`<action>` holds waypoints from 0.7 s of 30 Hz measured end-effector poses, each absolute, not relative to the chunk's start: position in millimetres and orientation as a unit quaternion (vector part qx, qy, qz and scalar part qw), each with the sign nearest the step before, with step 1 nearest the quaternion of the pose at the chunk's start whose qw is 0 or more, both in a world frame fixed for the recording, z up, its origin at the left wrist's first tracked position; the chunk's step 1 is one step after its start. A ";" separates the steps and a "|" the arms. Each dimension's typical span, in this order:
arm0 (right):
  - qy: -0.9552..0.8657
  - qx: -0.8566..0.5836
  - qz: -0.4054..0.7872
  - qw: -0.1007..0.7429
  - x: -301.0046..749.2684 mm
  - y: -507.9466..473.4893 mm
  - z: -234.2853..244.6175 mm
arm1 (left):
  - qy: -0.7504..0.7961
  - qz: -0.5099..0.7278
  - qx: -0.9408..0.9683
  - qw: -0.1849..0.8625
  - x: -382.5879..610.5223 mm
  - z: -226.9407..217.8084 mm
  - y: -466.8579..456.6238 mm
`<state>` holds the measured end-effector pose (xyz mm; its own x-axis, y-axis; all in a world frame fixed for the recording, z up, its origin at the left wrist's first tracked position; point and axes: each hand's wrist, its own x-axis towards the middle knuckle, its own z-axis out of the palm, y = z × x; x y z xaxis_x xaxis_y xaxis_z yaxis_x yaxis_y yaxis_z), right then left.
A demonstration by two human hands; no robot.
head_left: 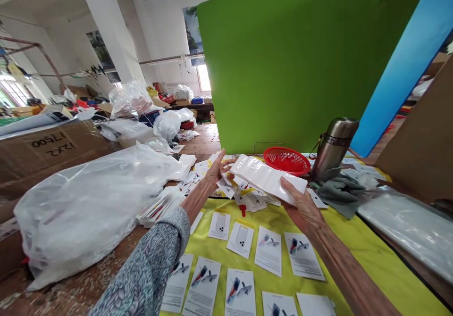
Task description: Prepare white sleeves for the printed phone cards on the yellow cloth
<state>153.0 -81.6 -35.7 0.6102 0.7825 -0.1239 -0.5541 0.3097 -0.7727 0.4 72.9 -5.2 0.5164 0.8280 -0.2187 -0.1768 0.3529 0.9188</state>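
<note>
Head view: left hand [216, 170] and right hand [300, 201] grip a flat bundle of plastic sleeves [268, 178] by opposite ends, above loose printed cards [241, 239] on a yellow-green cloth [368, 254]. Risk noted (slick film): a slipping grip could scatter cards toward the red plastic basket [286, 160].
</note>
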 end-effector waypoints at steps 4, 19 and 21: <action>-0.141 -0.410 0.428 0.793 151.4 -82.1 -35.2 | 0.444 0.442 0.482 0.613 10.9 -13.0 86.3; -0.071 -0.336 0.455 0.822 133.1 -88.8 -12.3 | 0.294 0.267 0.613 0.683 -16.4 2.0 -6.0; -0.077 -0.327 0.473 0.815 123.4 -91.2 -6.8 | 0.237 0.318 0.605 0.690 -1.3 -1.1 -19.2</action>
<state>123.4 -91.2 -6.8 0.5415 0.8203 -0.1842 -0.7196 0.3389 -0.6060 -1.3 -19.2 -1.1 0.6861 0.7252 0.0578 -0.1518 0.0651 0.9863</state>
